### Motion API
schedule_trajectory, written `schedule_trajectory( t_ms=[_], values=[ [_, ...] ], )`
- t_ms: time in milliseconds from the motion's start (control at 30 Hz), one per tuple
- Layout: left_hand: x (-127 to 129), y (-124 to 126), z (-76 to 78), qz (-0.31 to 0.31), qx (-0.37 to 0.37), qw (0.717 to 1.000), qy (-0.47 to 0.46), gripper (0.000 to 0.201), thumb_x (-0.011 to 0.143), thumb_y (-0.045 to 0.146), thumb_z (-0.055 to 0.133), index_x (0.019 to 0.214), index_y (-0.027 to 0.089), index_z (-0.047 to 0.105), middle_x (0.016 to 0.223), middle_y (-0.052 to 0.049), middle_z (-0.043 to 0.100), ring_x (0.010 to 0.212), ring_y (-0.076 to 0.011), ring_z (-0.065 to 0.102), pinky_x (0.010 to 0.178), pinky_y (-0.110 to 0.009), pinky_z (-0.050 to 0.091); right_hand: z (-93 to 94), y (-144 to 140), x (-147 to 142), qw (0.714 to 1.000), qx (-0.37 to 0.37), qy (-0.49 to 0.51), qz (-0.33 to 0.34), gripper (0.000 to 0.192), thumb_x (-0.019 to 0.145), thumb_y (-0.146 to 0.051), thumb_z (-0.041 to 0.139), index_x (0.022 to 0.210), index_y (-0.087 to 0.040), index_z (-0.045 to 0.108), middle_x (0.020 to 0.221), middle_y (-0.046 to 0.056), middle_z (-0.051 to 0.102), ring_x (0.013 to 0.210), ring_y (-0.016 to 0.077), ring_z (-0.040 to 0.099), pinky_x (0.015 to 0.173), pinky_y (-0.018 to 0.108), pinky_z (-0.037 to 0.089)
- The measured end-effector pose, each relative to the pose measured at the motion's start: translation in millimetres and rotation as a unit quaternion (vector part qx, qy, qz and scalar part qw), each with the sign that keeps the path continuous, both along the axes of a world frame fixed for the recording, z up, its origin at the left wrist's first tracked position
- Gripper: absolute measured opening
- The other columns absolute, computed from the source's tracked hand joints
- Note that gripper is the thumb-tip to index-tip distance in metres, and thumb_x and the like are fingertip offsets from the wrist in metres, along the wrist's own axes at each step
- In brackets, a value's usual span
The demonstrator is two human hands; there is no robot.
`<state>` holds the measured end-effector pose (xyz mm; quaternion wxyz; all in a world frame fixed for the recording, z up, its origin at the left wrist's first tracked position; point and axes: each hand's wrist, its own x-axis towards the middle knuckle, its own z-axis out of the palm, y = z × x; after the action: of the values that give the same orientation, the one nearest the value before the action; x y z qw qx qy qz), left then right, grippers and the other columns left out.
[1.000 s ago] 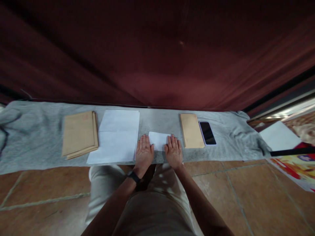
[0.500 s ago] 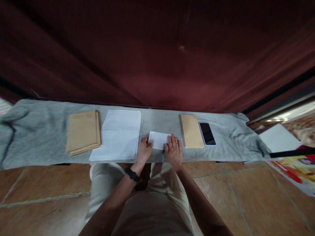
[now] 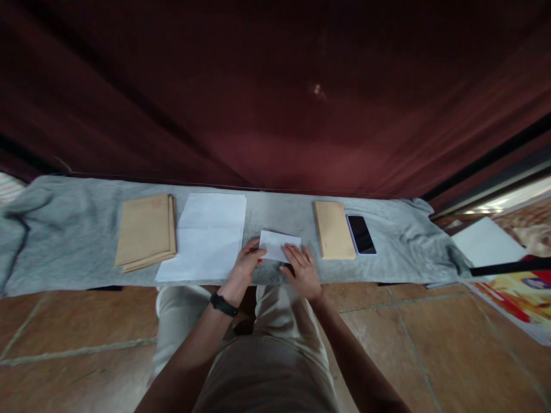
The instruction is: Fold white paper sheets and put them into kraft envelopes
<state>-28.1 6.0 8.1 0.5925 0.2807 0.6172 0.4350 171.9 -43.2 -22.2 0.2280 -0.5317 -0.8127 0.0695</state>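
Both hands' grip pinches folded white paper [image 3: 279,245], its near edge hidden by fingers [image 3: 297,252].

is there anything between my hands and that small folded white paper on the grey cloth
Nothing visible. The left hand and right hand both already touch the small folded white paper, one at each near corner, on the grey cloth.

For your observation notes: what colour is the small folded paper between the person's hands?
White; the folded paper shows best in the head view.
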Motion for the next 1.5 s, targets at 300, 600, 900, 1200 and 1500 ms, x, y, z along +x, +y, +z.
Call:
schedule_trajectory(
  t_ms=[300,600,900,1200,1500],
  values=[
    [-11,-6,14.2,0.004,0.052,0.991,-0.121,0.045,0.07,0.043,0.079,0.105,0.018,0.068,0.109,-0.009,0.074,0.098,-0.0206,0.07,0.08,-0.03,0.056,35.5,19,10,0.967,-0.075,0.239,-0.047,0.034,0.102,-0.031,0.044,0.121,-0.022,0.071,0.113,0.005,0.076,0.104,0.0207,0.07,0.089,0.03,0.057],
    [-18,-2,0.3,-0.022,0.086,0.996,0.007,0.026,0.064,0.037,0.081,0.077,0.016,0.071,0.064,0.001,0.066,0.057,-0.0105,0.057,0.055,-0.021,0.043,15.7,41,13,0.963,-0.131,0.223,-0.078,0.032,0.097,-0.03,0.051,0.118,-0.024,0.073,0.107,0.003,0.078,0.091,0.0218,0.074,0.079,0.032,0.059],
    [3,7,-20.7,-0.018,0.051,0.995,0.086,0.018,0.072,0.032,0.074,0.073,0.021,0.06,0.056,0.005,0.059,0.046,-0.012,0.058,0.042,-0.021,0.039,4.2,34,-17,0.993,0.016,0.061,-0.1,0.048,0.104,-0.024,0.037,0.15,-0.016,0.046,0.154,0.013,0.05,0.144,0.0233,0.043,0.119,0.047,0.036],
    [16,7,-21.5,-0.027,0.038,0.993,0.105,0.014,0.078,0.024,0.07,0.083,0.022,0.056,0.063,0.004,0.062,0.046,-0.0133,0.058,0.046,-0.024,0.043,-16.0,22,-44,0.993,-0.022,-0.018,-0.118,0.048,0.108,-0.031,0.034,0.152,-0.015,0.044,0.16,0.015,0.041,0.149,0.026,0.035,0.12,0.05,0.03],
    [-1,7,-17.4,-0.086,0.079,0.936,0.331,0.032,0.087,0.023,0.061,0.119,0.02,0.06,0.072,0.0,0.068,0.059,-0.0197,0.066,0.058,-0.028,0.047,-22.1,18,-33,0.986,0.0,-0.028,-0.167,0.051,0.107,-0.03,0.034,0.155,-0.014,0.04,0.161,0.018,0.037,0.148,0.0296,0.036,0.118,0.054,0.032]
  ],
)
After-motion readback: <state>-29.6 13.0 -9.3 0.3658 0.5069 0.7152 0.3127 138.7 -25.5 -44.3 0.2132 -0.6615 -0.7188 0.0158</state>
